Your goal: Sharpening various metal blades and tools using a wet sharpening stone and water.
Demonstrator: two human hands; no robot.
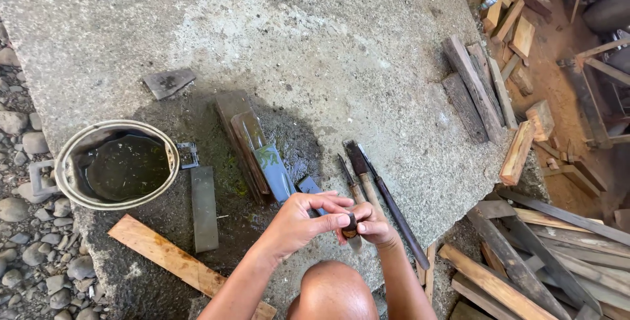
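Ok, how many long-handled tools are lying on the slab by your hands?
3: a thin chisel, a wide chisel and a dark rod, side by side above the right hand; lower ends hidden.

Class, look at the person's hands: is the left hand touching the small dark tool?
Touching. The head view shows the left hand with fingertips pressed on the small dark tool, which the right hand also grips.

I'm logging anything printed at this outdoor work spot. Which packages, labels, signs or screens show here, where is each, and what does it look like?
No package, label, sign or screen shows.
Nearest thing to a container: round metal pot of dark water, left on the grey concrete slab, unmarked.
Left hand and right hand hold a small dark wooden-handled tool, no visible markings.
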